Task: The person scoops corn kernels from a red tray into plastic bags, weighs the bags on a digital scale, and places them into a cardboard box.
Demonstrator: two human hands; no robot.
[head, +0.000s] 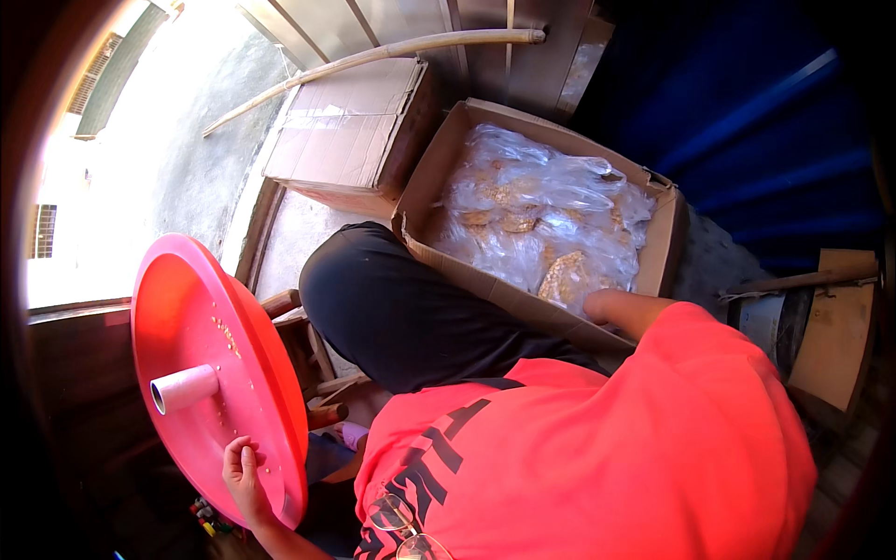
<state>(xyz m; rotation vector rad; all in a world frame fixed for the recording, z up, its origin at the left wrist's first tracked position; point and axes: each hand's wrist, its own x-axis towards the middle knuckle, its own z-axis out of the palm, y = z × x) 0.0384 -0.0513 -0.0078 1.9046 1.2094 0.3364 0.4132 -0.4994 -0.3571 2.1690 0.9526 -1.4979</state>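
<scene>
My left hand [245,467] is at the lower left, over the near rim of a red plastic basin [185,308]. Its fingers curl loosely, and nothing shows between them. A short pale pipe [185,389] stands up from the middle of the basin, with some small yellow kernels [227,337] scattered beside it. My right hand [600,306] reaches down into an open cardboard carton [483,280], against a clear plastic bag of yellow kernels [563,276]. The fingers are hidden, so their grip is unclear. More bagged kernels [518,217] fill the carton.
A closed cardboard box [343,133] sits left of the carton, with a bamboo pole [392,50] across its far side. Blue sheeting [756,140] hangs at the right. Wooden stool parts [325,416] show beside the basin. Eyeglasses [406,525] hang at my shirt front.
</scene>
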